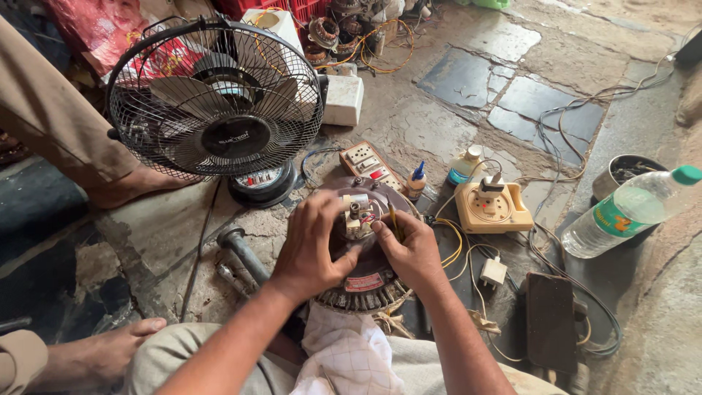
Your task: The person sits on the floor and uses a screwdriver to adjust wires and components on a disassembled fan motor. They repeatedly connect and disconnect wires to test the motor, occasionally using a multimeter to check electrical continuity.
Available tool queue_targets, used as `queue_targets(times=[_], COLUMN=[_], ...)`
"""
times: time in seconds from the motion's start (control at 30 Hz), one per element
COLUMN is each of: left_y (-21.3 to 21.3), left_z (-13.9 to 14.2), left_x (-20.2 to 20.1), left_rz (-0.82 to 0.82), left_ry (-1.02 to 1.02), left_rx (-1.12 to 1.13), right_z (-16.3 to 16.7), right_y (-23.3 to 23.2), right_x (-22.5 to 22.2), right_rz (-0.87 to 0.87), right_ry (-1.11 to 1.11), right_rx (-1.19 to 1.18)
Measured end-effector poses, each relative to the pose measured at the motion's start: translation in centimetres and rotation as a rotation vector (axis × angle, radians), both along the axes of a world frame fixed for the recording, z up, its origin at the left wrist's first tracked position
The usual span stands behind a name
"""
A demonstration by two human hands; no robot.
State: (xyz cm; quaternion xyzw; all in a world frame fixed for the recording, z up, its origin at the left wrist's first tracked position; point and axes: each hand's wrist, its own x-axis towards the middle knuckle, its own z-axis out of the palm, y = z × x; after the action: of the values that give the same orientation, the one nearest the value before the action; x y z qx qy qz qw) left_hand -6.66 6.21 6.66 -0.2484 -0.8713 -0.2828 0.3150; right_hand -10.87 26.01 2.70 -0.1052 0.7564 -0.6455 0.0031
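Motor (363, 272), round and dark, sits on the stone floor (409, 124) between my knees, its rim ribbed with copper-coloured windings and a red label near the bottom edge. My left hand (313, 245) is spread over its left side, fingers curled, thumb and forefinger pinching the small white and metal part (356, 216) at the hub. My right hand (411, 249) rests on the right side, fingers loosely closed around a thin yellow-handled tool (393, 219); its tip is hidden behind my fingers, so I cannot tell what it touches. A checked cloth (347, 355) lies crumpled on my lap, just under the motor. Behind stands a table fan (216, 99) with a black wire cage and pale blades. A white switchboard (369, 164), a small glue bottle (417, 179) and a yellowish plastic box (493, 208) with a plug lie beyond the motor, yellow wires looping from them. A clear plastic bottle (629, 212) with a green cap lies tilted at right. A steel pipe (241, 252) lies left of the motor. Another person's bare foot (135, 186) rests by the fan.
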Motion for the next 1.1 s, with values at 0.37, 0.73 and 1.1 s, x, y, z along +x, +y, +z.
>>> queue_targets(times=[0.37, 0.73, 1.1], left_y=[2.8, 0.6, -1.8], left_z=[0.2, -0.7, -0.2], left_x=[1.3, 0.5, -2.2], left_rz=[0.208, 0.028, -0.048], left_ry=[-0.143, 0.047, -0.380], left_rx=[-0.074, -0.299, 0.027], right_z=[-0.6, 0.2, 0.4], right_y=[0.6, 0.9, -1.1], right_x=[-0.2, -0.4, 0.7], right_rz=[0.130, 0.154, -0.169], right_ry=[0.029, 0.220, 0.266], right_rx=[-0.077, 0.159, 0.260])
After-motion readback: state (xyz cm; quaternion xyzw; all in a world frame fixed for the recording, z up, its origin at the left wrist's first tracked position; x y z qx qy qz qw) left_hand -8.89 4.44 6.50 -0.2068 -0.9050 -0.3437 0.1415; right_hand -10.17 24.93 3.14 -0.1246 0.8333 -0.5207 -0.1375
